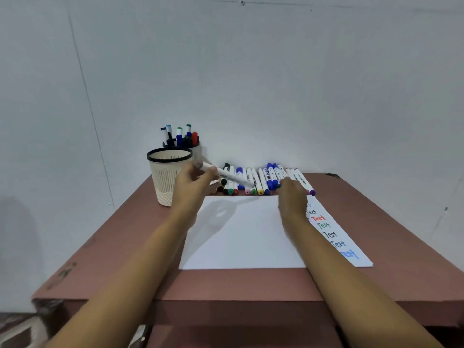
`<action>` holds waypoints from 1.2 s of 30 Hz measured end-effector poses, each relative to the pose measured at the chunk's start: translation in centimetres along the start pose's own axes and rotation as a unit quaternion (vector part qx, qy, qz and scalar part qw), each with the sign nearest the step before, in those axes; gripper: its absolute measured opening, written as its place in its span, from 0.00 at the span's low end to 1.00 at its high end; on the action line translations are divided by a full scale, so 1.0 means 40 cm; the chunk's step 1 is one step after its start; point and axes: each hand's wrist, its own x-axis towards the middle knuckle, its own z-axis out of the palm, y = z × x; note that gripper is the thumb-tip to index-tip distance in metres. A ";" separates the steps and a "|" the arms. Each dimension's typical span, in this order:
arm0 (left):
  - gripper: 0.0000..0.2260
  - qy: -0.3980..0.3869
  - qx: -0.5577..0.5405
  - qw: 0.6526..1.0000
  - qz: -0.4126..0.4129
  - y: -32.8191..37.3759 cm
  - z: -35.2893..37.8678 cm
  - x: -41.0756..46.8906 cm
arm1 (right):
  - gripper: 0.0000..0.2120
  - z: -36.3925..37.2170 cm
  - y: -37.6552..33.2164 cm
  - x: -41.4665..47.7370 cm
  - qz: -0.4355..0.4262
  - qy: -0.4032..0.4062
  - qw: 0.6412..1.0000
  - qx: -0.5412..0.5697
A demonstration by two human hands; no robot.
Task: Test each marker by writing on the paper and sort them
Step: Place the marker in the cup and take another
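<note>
One marker (pixel 228 175) gripped in left hand (pixel 194 182), right hand (pixel 292 194) at marker row (pixel 262 179)

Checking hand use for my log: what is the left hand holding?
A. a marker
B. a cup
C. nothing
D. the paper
A: the left hand grips a white marker, raised beside the front cup.
</note>
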 end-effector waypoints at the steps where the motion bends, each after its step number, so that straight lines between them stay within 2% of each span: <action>1: 0.04 0.007 0.049 0.999 0.020 0.004 -0.002 0.008 | 0.12 0.004 0.013 -0.005 -0.049 -0.008 0.996 -0.075; 3: 0.09 0.026 0.160 0.984 0.073 0.026 -0.005 0.034 | 0.11 0.018 0.045 -0.012 -0.138 -0.059 0.963 -0.226; 6: 0.11 0.015 0.249 0.957 0.149 0.081 -0.009 0.098 | 0.19 0.031 0.067 -0.023 -0.187 -0.161 0.868 -0.431; 7: 0.12 0.015 0.274 0.948 0.162 0.102 -0.010 0.123 | 0.20 0.031 0.068 -0.027 -0.194 -0.180 0.840 -0.473; 9: 0.14 0.024 0.319 0.932 0.172 0.141 -0.019 0.176 | 0.20 0.029 0.070 -0.029 -0.200 -0.194 0.813 -0.511; 15: 0.14 0.044 0.379 0.908 0.172 0.208 -0.054 0.313 | 0.19 0.029 0.068 -0.032 -0.206 -0.191 0.801 -0.529; 25: 0.13 0.068 0.403 0.897 0.170 0.194 -0.076 0.457 | 0.20 0.034 0.076 -0.025 -0.208 -0.190 0.796 -0.536; 33: 0.13 0.025 0.513 0.844 0.155 0.132 -0.088 0.475 | 0.20 0.036 0.074 -0.026 -0.210 -0.188 0.793 -0.540; 35: 0.13 0.008 0.569 0.811 0.134 0.112 -0.094 0.470 | 0.20 0.036 0.073 -0.028 -0.210 -0.189 0.791 -0.542; 36: 0.13 0.005 0.611 0.782 0.126 0.105 -0.098 0.469 | 0.20 0.036 0.072 -0.028 -0.210 -0.189 0.791 -0.543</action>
